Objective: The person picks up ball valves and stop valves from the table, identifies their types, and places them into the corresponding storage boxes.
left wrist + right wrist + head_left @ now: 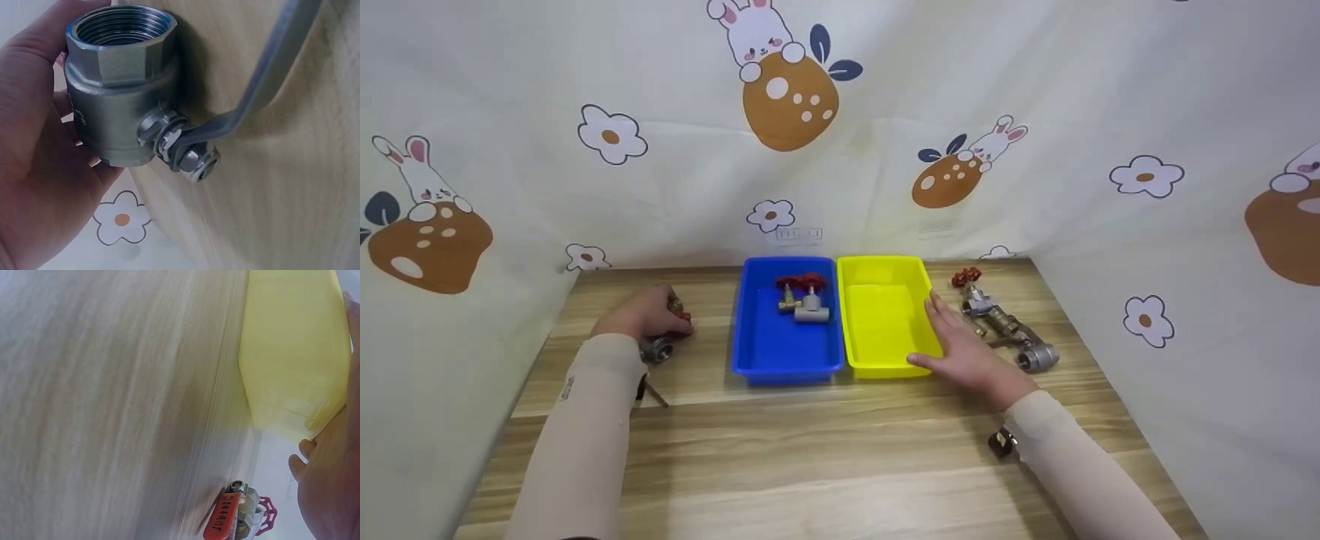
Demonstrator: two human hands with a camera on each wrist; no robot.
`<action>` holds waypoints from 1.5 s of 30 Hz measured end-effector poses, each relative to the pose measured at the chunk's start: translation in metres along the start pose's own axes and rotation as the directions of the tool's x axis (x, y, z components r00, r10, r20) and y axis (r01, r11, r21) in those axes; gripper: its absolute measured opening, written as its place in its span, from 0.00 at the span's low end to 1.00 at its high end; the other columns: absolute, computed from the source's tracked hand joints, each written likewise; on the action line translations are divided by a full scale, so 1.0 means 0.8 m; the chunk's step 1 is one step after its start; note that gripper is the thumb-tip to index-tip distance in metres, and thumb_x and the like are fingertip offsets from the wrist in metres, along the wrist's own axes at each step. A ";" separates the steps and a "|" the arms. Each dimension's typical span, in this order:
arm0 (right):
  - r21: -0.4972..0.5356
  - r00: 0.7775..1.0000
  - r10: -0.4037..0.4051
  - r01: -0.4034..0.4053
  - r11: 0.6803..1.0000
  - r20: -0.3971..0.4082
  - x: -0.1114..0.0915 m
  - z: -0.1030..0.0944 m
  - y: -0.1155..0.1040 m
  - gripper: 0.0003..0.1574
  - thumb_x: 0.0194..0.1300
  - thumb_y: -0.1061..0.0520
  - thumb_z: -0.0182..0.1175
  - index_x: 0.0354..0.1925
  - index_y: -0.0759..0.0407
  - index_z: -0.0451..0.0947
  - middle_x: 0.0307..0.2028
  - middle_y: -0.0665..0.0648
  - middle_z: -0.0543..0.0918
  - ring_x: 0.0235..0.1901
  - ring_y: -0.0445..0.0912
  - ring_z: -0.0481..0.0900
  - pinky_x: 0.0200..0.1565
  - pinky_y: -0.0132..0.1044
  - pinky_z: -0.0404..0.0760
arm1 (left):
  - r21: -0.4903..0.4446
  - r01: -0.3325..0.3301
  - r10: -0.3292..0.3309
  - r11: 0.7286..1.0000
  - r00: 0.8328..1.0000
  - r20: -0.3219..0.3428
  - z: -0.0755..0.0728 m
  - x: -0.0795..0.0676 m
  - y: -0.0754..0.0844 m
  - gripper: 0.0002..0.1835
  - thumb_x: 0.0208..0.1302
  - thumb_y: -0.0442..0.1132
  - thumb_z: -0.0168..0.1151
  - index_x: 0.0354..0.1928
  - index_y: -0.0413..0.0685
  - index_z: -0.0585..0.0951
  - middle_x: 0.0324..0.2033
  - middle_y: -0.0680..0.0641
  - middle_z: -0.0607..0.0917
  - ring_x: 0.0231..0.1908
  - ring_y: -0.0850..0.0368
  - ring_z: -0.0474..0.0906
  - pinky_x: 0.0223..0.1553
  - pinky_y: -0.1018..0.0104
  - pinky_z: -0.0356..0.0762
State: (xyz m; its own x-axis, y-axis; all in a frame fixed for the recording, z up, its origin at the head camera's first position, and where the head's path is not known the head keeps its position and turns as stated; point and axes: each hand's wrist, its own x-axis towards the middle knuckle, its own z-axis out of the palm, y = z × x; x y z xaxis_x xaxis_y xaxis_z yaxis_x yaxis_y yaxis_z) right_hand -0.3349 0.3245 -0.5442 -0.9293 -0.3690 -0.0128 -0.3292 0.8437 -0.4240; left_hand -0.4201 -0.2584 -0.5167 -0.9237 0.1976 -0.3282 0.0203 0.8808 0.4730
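My left hand (641,315) grips a small brass valve with a red handle (683,318), mostly hidden by the fingers. Right beside that hand lies a steel ball valve (121,84), its threaded mouth and grey lever (253,90) plain in the left wrist view. My right hand (960,352) has its fingers extended along the right side of the yellow tray (889,371), thumb over the near rim. In the blue tray (787,371) sit a grey valve (812,309) and a brass valve (787,301), both with red handwheels.
Right of the yellow tray lie several valves: a steel one with a red handwheel (976,300), a brass one (1003,321) and a steel ball valve (1037,358). A patterned curtain (877,195) encloses the wooden table (825,465) at the back and sides.
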 end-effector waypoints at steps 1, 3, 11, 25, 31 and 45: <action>0.001 1.000 0.000 0.000 1.000 0.000 0.000 0.000 0.000 0.72 0.75 0.24 0.63 0.91 0.58 0.38 0.90 0.55 0.33 0.87 0.64 0.38 0.82 0.70 0.44 | 0.002 0.000 0.000 1.000 1.000 -0.001 0.000 -0.002 0.002 0.38 0.68 0.55 0.78 0.63 0.31 0.76 0.50 0.34 0.83 0.49 0.38 0.80 0.55 0.41 0.80; 0.004 1.000 -0.001 0.001 1.000 0.001 0.000 0.001 0.000 0.72 0.75 0.25 0.64 0.91 0.58 0.38 0.90 0.54 0.33 0.87 0.64 0.38 0.82 0.70 0.44 | 0.000 0.007 -0.007 1.000 1.000 0.003 0.000 -0.004 0.005 0.37 0.68 0.54 0.78 0.63 0.31 0.76 0.50 0.34 0.83 0.48 0.39 0.80 0.54 0.42 0.80; 0.000 1.000 -0.005 0.005 1.000 -0.012 0.000 0.002 0.000 0.71 0.75 0.26 0.65 0.91 0.58 0.39 0.90 0.59 0.36 0.87 0.64 0.39 0.82 0.70 0.45 | -0.019 -0.034 0.034 0.999 0.999 -0.005 0.005 -0.004 0.007 0.33 0.67 0.53 0.79 0.58 0.34 0.77 0.46 0.37 0.83 0.47 0.40 0.80 0.53 0.44 0.80; 0.009 1.000 -0.021 0.021 1.000 -0.012 0.001 0.000 0.003 0.75 0.72 0.19 0.61 0.91 0.58 0.39 0.90 0.60 0.38 0.87 0.66 0.41 0.82 0.71 0.46 | 0.026 -0.148 0.150 0.989 0.983 -0.104 0.005 0.002 0.015 0.37 0.67 0.55 0.76 0.62 0.30 0.79 0.48 0.34 0.85 0.47 0.39 0.81 0.55 0.38 0.83; 0.019 1.000 -0.020 0.020 1.000 -0.014 0.001 0.000 0.002 0.74 0.73 0.21 0.63 0.91 0.58 0.40 0.90 0.61 0.38 0.87 0.65 0.41 0.82 0.71 0.46 | 0.042 -0.168 0.172 0.985 0.978 -0.117 0.002 0.000 0.029 0.39 0.66 0.54 0.74 0.66 0.29 0.77 0.54 0.32 0.81 0.52 0.37 0.79 0.60 0.36 0.81; 0.011 1.000 -0.016 0.016 1.000 -0.019 0.001 0.002 0.002 0.70 0.75 0.27 0.65 0.90 0.60 0.40 0.90 0.62 0.38 0.87 0.68 0.41 0.82 0.71 0.44 | 0.111 -0.246 0.261 0.963 0.952 -0.159 -0.009 0.004 0.062 0.39 0.65 0.52 0.74 0.68 0.30 0.76 0.57 0.32 0.79 0.57 0.34 0.75 0.66 0.33 0.76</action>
State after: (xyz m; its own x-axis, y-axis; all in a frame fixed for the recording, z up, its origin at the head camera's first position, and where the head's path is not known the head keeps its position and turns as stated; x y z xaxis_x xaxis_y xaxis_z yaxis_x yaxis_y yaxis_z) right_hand -0.3360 0.3247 -0.5466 -0.9271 -0.3748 0.0107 -0.3419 0.8333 -0.4345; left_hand -0.4248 -0.2172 -0.4888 -0.9350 0.3499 -0.0586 0.2892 0.8473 0.4456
